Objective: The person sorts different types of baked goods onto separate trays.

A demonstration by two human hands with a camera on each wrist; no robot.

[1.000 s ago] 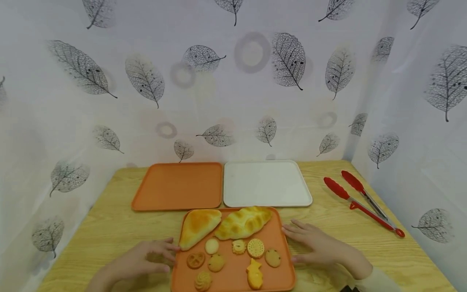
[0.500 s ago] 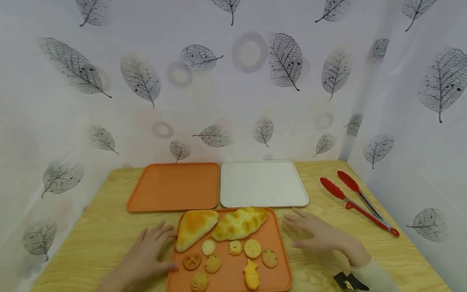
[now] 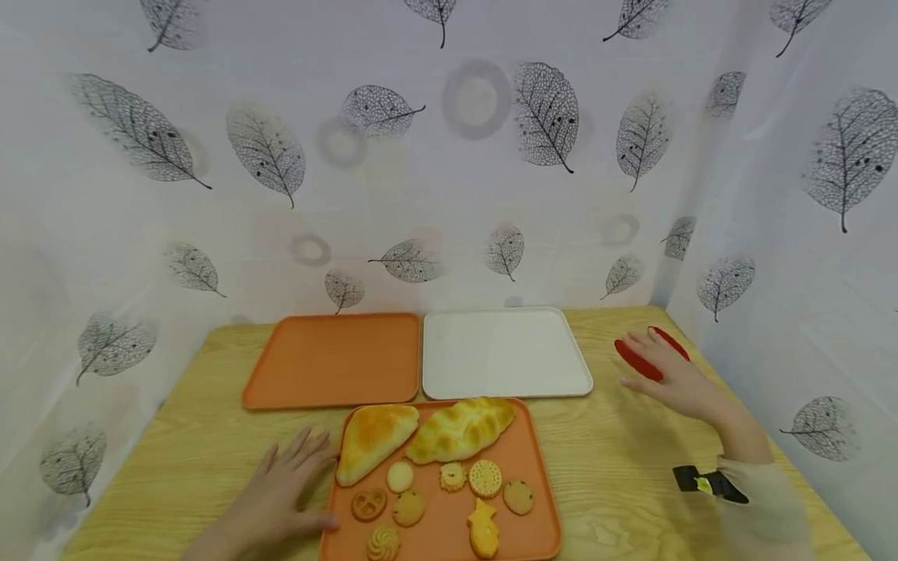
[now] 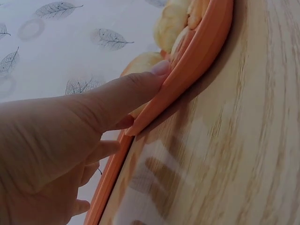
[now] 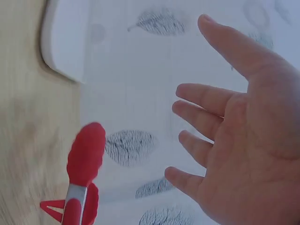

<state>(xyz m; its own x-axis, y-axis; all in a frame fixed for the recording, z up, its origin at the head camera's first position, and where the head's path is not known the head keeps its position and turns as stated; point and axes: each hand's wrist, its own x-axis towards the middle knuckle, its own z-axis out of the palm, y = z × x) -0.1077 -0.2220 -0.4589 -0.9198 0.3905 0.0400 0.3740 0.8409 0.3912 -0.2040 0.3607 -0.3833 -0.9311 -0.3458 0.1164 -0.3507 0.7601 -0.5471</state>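
My left hand (image 3: 277, 492) is at the left edge of the near orange tray (image 3: 438, 538), fingers spread. In the left wrist view its thumb (image 4: 140, 86) lies against the tray's rim (image 4: 187, 70). On that tray sit a triangular bread (image 3: 375, 440), a long ridged bread (image 3: 461, 431) and several small cookies (image 3: 486, 478). My right hand (image 3: 680, 383) is over the red tongs (image 3: 637, 361), fingers apart and extended, holding nothing. The right wrist view has the red tong tips (image 5: 86, 154) beside the hand, not touching it. Hand and forearm hide the tong handles from the head camera.
A second orange tray (image 3: 337, 360) and a white tray (image 3: 507, 354) lie side by side at the back of the wooden table (image 3: 203, 436), both bare. Behind and at the sides hangs a leaf-patterned curtain (image 3: 421, 195).
My right hand has left the near tray's right side and moved right and farther back, over the tongs. The left hand's fingers have spread and its thumb has come onto the tray's edge.
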